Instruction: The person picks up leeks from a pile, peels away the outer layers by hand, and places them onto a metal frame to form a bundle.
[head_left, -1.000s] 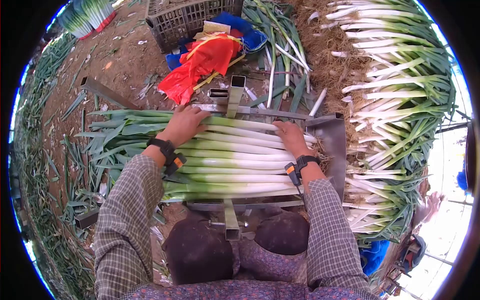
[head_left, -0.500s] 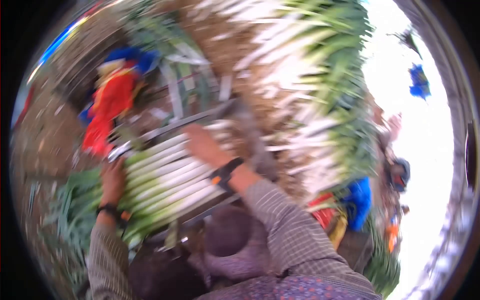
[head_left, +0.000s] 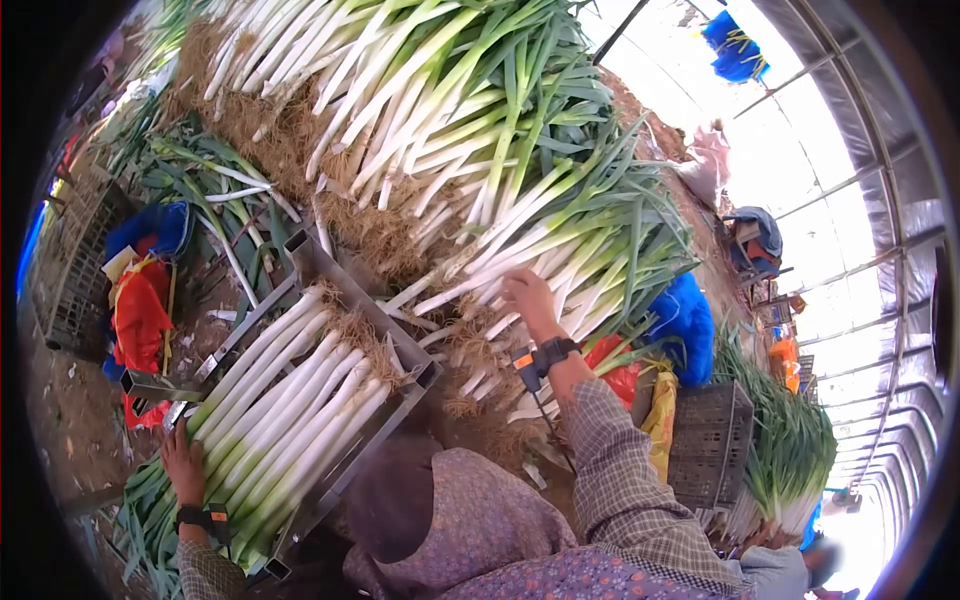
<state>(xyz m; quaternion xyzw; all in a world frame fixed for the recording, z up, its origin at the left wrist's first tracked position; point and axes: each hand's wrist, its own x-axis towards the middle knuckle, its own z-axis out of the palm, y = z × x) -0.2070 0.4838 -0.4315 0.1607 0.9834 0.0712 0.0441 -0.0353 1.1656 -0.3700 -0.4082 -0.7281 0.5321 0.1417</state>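
Note:
Side by side in a metal frame (head_left: 408, 398) lies a row of leeks (head_left: 275, 410), roots toward the upper right and green leaves at lower left. My left hand (head_left: 183, 465) rests at the near-left edge of this row, beside the frame's metal corner piece, fingers stretched out. Over the big leek pile (head_left: 450, 150), my right hand (head_left: 530, 297) is at the white stalks of the nearer leeks. Its fingers are curled around a stalk, partly hidden by the hand itself. Both wrists carry dark bands with an orange mark.
A red bag (head_left: 142, 315) and blue netting hang by a dark crate (head_left: 75, 270) on the left. To the right are blue netting (head_left: 683, 325), a yellow bag (head_left: 660, 420), a grey crate (head_left: 710, 435) and more leeks (head_left: 780, 450). A person's covered head (head_left: 390, 490) is below.
My right hand has left the row in the frame and moved right to the leek pile. My left hand stays at the row's left edge. The view has turned.

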